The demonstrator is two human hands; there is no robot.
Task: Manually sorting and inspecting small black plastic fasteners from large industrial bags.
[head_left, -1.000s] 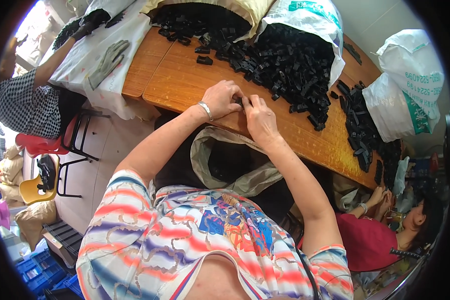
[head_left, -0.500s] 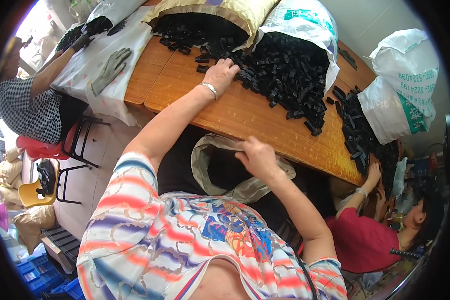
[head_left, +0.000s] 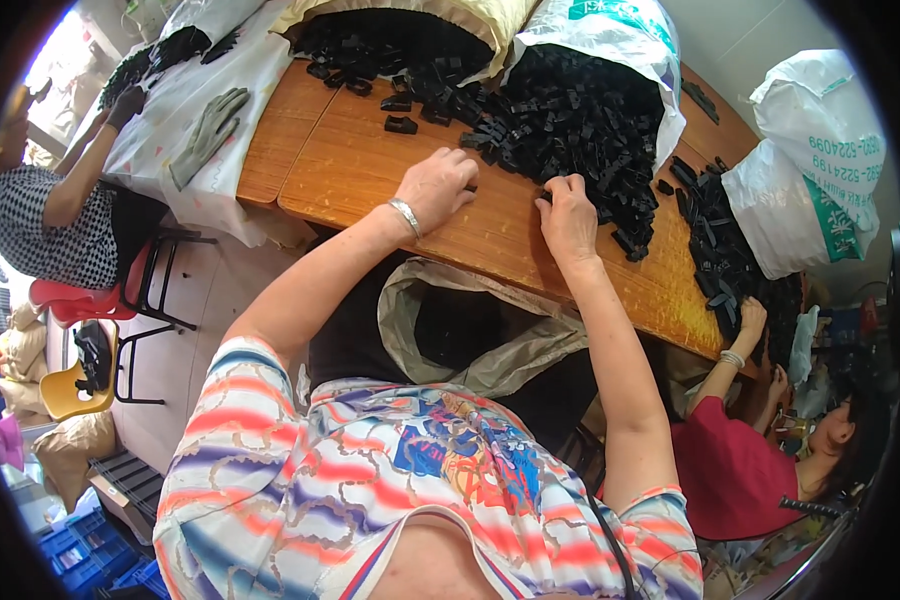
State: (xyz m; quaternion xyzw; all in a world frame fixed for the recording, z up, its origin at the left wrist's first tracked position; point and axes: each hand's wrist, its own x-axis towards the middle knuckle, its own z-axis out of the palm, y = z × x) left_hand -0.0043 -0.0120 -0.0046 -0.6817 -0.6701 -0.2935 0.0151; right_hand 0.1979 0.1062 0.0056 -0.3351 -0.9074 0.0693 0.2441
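A big heap of small black plastic parts (head_left: 570,120) spills across the wooden table from two sacks. My left hand (head_left: 435,192) is over the table's near half, left of the heap. Its fingers curl inward, and a dark bit of a black plastic part shows at the fingertips. My right hand (head_left: 570,220) is at the heap's near edge, fingers bent and pinched together with a small black part at their tips, mostly hidden. Below the table edge, an open beige sack (head_left: 410,300) with a dark inside lies at my lap.
The tan sack (head_left: 505,30) and white sack (head_left: 670,60) lie on the wooden table (head_left: 370,150). A grey glove (head_left: 207,137) rests on a white-covered table at left. Co-workers sit on both sides; the right one, in a red top (head_left: 735,470), handles another black heap (head_left: 710,240).
My right hand has risen from the lap sack to the heap's edge. My left hand has drawn back from the heap toward me.
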